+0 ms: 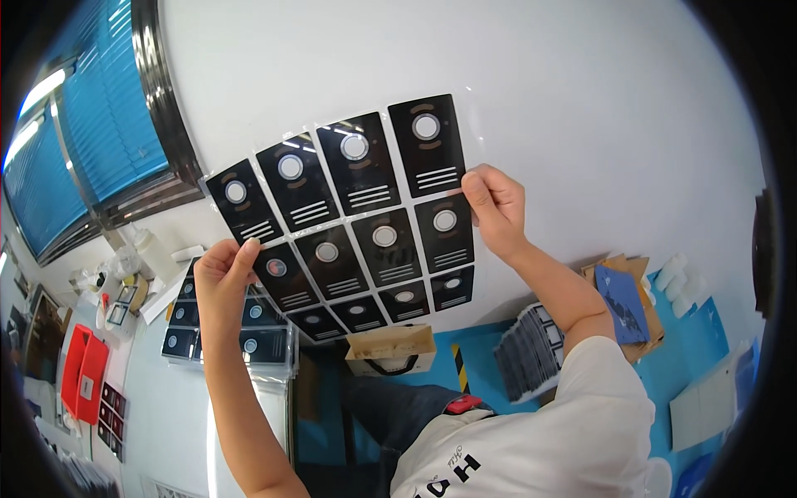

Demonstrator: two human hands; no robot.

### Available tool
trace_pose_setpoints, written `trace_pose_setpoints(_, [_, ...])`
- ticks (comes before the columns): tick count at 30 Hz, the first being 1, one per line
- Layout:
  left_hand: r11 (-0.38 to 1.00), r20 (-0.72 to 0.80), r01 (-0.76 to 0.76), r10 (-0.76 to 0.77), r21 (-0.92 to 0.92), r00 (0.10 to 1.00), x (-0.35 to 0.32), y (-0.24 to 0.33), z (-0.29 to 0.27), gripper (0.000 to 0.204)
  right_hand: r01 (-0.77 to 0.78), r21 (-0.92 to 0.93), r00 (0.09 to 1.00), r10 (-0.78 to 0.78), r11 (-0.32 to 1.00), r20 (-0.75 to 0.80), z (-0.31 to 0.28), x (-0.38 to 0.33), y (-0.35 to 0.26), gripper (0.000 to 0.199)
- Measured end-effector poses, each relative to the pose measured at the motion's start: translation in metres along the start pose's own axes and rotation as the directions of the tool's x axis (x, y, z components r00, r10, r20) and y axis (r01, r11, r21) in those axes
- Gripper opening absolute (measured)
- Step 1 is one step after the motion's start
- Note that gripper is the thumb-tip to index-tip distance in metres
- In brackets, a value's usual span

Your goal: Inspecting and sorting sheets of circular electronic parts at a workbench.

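Observation:
I hold up a clear plastic sheet of black rectangular panels, tilted in front of the white wall. Its panels stand in rows, each with a pale round window and several light stripes. My left hand pinches the sheet's left edge between thumb and fingers. At the right edge, my right hand grips it the same way, a little higher. Ceiling light glints off the upper panels. Below and behind my left forearm, a stack of similar black-panel sheets lies on the white table.
A red open case and a white bottle are on the table's left side. A paper bag stands on the blue floor below. To the right are a pile of dark sheets and a cardboard box. Blue-blind windows are upper left.

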State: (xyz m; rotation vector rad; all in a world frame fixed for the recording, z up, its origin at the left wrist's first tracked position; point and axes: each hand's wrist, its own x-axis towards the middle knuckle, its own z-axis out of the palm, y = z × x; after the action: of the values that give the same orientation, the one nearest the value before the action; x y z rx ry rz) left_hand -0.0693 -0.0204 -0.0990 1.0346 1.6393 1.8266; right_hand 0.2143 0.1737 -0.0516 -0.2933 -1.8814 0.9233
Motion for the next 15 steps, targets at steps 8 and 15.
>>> trace_pose_setpoints(8, [0.999, -0.005, 0.002, -0.002, 0.035, 1.0, 0.001, -0.003, -0.006, 0.022, 0.028, -0.006, 0.999, -0.028, 1.0, 0.032, 0.005, 0.001, 0.001, 0.029])
trace_pose_setpoints(15, [0.999, -0.057, 0.034, -0.035, -0.017, 0.998, 0.003, -0.004, -0.007, 0.025, 0.049, -0.004, 0.998, -0.049, 0.999, 0.043, 0.011, 0.006, -0.002, 0.028])
